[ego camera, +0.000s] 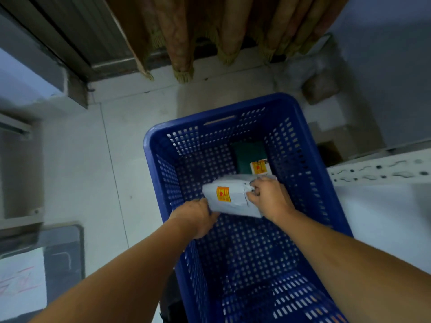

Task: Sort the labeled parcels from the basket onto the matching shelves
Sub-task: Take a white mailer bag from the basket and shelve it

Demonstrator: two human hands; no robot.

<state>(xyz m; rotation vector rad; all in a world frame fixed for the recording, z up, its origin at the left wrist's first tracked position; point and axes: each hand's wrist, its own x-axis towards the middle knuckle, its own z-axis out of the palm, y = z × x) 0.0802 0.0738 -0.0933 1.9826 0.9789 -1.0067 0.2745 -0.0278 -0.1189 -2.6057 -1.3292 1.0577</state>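
A blue perforated plastic basket (161, 145) stands on the pale floor below me. Inside it both hands hold a grey-white parcel (235, 201) bearing an orange and yellow label. My left hand (196, 217) grips the parcel's near left corner. At the parcel's right end my right hand (268, 197) pinches the crumpled wrapping. A dark green parcel (247, 157) with a similar label lies at the basket's far end, partly hidden behind the held parcel.
A white perforated metal shelf rail (382, 171) runs along the right. Brown curtains (210, 31) hang at the back. A wrapped bundle (319, 87) and cardboard lie at the far right. A dark board with a white paper (21, 278) sits at the lower left.
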